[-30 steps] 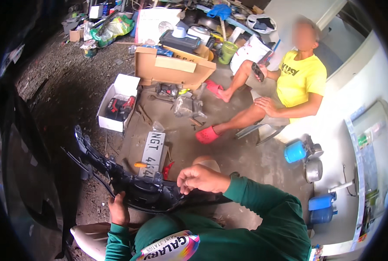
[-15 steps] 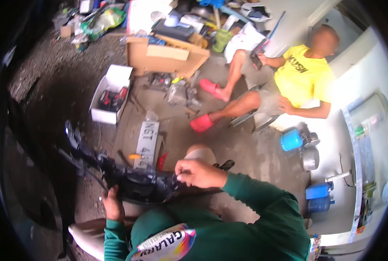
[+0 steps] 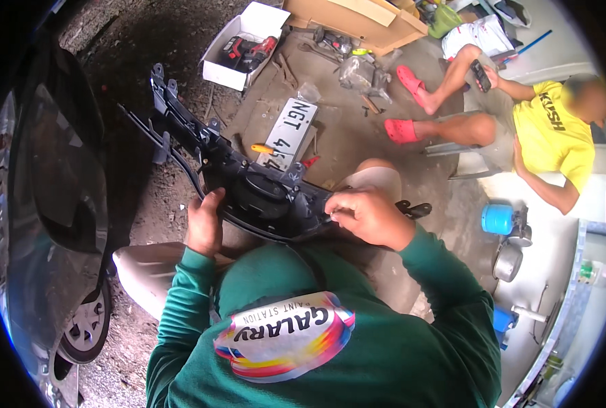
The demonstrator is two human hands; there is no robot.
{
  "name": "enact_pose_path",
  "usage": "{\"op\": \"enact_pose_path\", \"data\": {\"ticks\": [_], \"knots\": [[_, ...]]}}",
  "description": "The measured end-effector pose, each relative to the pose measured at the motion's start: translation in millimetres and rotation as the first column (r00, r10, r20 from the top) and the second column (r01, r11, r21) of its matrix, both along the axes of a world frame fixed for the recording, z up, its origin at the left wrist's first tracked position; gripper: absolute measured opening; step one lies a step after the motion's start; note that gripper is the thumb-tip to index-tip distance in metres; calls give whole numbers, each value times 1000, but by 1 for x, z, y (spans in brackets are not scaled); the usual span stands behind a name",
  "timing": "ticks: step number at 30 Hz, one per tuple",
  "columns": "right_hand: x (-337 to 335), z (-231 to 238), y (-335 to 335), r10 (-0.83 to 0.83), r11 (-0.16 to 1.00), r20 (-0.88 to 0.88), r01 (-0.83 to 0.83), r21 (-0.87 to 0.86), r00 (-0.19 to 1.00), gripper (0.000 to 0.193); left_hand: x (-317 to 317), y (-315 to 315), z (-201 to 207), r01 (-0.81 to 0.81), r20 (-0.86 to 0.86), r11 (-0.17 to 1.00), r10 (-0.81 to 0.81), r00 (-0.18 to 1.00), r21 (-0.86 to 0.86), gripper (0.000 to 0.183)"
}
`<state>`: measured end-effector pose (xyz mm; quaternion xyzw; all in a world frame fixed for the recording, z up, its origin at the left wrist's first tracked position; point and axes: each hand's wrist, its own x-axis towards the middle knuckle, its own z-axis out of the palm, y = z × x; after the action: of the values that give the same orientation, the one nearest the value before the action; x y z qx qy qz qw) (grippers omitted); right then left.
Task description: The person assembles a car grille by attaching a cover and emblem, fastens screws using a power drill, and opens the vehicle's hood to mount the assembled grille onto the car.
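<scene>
A long, curved black plastic car part [image 3: 259, 197], with a round cover and several tabs along its edge, lies across my lap. My left hand [image 3: 206, 223] grips its near edge, the thumb on top and the fingers partly hidden beneath. At the part's right end my right hand [image 3: 371, 214] is closed in a pinch; whatever sits between those fingertips is too small to make out. A thin black strip [image 3: 180, 163] runs along the part's left side.
Ahead on the floor lie a license plate [image 3: 291, 129], a yellow-handled tool [image 3: 262, 148] and a white box [image 3: 223, 71] holding a red-and-black cordless drill [image 3: 259, 53]. A seated person [image 3: 554, 129] in yellow holds a phone [image 3: 480, 76]. At left stands a dark car [image 3: 65, 183].
The view has swung left and down, so the floor items and seated person appear farther right and higher. Both hands stay at the black part, my right still pinching at its right end.
</scene>
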<state>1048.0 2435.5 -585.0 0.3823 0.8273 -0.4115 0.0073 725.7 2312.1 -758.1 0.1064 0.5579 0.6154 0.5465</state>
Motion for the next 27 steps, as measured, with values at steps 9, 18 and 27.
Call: {"op": "enact_pose_path", "data": {"ticks": [9,18,27], "knots": [[0,-26,1,164,981,-90,-153,117,982,12,1,1,-9,-42,-31,999,41,999,-14,30],[0,-21,5,93,994,-59,-90,59,994,18,0,-9,-19,62,-384,998,-66,921,-21,37],[4,-13,-3,77,992,-37,-73,102,996,13,8,5,0,-19,-54,999,22,998,50,44]]}}
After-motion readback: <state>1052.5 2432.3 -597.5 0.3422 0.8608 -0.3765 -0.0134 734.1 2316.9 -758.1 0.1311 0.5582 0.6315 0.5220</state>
